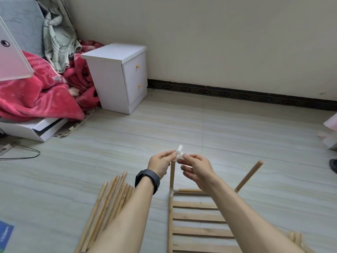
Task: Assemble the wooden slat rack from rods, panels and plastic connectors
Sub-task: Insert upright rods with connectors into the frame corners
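Rack [197, 218] lower centre | white connector [179, 155] atop upright rod [172, 177] | left hand [160, 162] pinches connector | right hand [196, 168] pinches it too | loose rods [111, 203] lower left

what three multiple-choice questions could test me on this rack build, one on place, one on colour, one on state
1. Where is the pile of loose rods?
A. on the floor, left of the slat panel
B. stacked on top of that panel
C. in the person's lap

2. What colour is the connector on the upright rod?
A. red
B. white
C. black

3. What are the left hand and right hand doing?
A. resting flat on the floor
B. each lifting a loose rod
C. both pinching the connector

Answers:
1 A: the loose rods lie on the floor beside the panel's left edge.
2 B: it shows white between the two hands.
3 C: each hand pinches it atop the upright rod.
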The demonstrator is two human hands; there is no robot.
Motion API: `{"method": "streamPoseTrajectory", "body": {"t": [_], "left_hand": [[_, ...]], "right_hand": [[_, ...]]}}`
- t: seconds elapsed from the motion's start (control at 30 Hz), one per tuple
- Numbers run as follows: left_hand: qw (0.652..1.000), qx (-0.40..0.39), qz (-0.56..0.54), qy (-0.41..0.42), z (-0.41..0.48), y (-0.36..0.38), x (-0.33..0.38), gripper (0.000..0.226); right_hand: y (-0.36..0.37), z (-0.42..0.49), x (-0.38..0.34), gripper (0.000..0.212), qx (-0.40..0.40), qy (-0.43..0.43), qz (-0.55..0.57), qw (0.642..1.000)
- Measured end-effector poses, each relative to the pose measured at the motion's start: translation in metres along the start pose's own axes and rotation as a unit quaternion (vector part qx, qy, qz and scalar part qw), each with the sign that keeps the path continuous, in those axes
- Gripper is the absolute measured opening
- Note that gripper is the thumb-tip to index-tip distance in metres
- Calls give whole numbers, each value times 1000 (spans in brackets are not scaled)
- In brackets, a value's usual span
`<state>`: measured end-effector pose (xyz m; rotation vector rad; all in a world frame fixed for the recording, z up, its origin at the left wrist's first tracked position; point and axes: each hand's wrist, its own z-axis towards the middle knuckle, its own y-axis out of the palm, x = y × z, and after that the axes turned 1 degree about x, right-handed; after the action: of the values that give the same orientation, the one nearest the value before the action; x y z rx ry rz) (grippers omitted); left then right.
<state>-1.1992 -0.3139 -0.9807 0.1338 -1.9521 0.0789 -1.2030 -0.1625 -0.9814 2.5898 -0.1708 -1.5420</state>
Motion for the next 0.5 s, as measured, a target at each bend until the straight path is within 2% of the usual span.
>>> {"method": "streamPoseTrajectory", "body": {"t": [0.17,0.5], "left_hand": [[999,17,-16,25,10,0,-10,24],[999,24,19,32,24,2,-25,30]], "right_hand": [[7,8,9,20,-1,-22,-61,998],[14,19,22,24,17,-38,-84,996]]}}
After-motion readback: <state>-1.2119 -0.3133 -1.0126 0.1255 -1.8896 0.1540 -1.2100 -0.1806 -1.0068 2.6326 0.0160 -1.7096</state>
